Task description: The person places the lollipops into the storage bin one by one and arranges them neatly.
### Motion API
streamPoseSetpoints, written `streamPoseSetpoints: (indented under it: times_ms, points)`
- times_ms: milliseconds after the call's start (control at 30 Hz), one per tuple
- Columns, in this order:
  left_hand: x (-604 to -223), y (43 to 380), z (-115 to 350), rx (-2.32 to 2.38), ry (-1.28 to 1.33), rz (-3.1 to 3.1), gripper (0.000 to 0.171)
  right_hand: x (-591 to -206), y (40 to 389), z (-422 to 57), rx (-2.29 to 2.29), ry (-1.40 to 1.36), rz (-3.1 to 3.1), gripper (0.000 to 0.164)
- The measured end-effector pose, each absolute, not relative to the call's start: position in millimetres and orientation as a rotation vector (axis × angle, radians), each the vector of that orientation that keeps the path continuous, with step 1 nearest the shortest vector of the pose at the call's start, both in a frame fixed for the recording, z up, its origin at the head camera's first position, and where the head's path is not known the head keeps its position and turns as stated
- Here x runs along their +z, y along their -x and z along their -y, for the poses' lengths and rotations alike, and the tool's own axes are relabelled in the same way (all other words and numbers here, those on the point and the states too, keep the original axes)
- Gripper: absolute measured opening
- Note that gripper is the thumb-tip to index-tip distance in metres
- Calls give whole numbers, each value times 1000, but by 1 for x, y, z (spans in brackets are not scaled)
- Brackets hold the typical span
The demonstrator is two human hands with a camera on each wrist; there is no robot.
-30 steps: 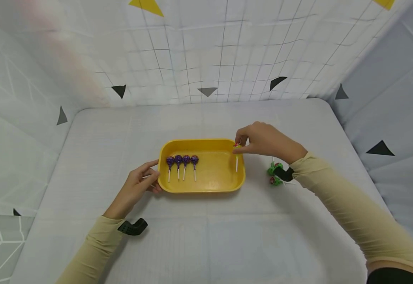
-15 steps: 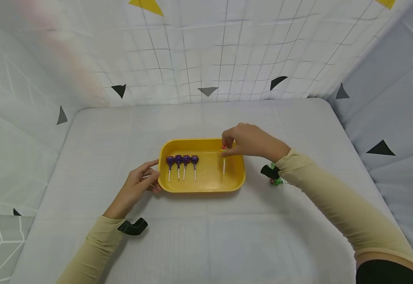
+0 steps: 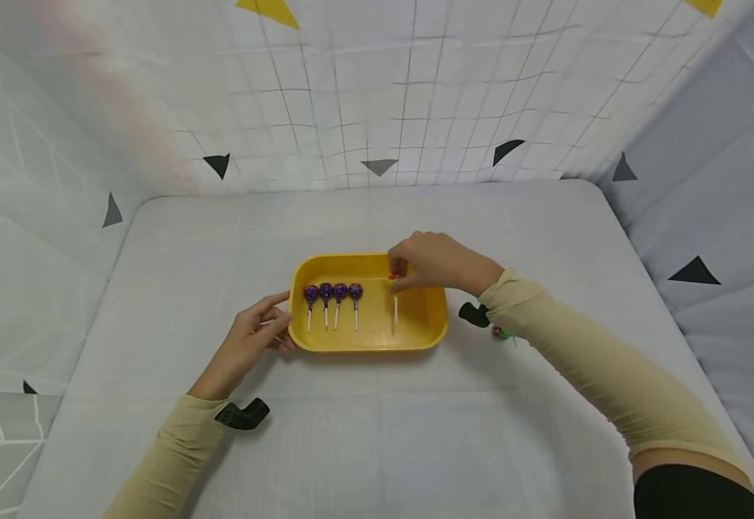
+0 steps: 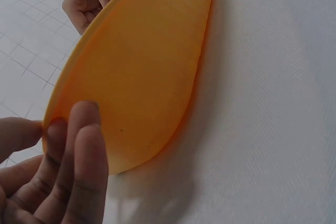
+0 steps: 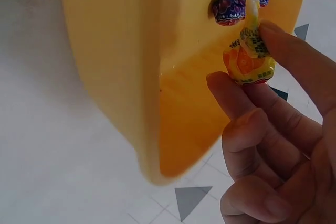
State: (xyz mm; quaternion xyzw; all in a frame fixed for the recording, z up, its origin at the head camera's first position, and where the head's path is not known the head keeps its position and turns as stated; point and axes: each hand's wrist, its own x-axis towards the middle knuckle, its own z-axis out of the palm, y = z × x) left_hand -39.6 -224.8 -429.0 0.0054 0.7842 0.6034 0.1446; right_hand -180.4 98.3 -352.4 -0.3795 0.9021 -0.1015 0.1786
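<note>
My right hand [image 3: 442, 263] pinches a lollipop [image 5: 249, 61] in a yellow and orange wrapper by its candy head, over the right half of the yellow tray [image 3: 377, 344]. The lollipop's white stick [image 3: 396, 311] points toward the near side of the tray. My left hand [image 3: 254, 335] grips the tray's left end, thumb at the rim and fingers [image 4: 86, 156] against the outer wall. Several purple-wrapped lollipops [image 3: 340, 292] lie in a row in the tray's left half, heads to the far side, sticks to the near side.
On the white table [image 3: 351, 440], right of the tray, a green-wrapped lollipop [image 3: 500, 332] lies partly hidden under the right wrist and its black camera mount [image 3: 474, 315]. White sheets with black triangles [image 3: 695, 271] enclose the table at the back and sides.
My right hand has moved left with the yellow lollipop, from the tray's right end toward its middle, and its forearm now covers more of the green lollipops. The left hand and tray stay put.
</note>
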Motion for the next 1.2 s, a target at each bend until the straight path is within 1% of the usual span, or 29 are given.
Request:
streamPoseSetpoints:
  times_ms: [400,633,933,1200]
  points:
    - [-431,40,226,1763,-34,-2239,54,-365,185,-73,-222,1080,-2534,28]
    - [-431,39,227,1764,-37,-2240,53,-366,185,-62,-208,1070,-2513,24]
    - [-431,38,228,1760,-41,-2239,54,-369,185,-49,-152,1044,-2495,28]
    - [-432,38,229,1762,-47,-2237,54,-374,181,-42,-99,1027,-2493,26]
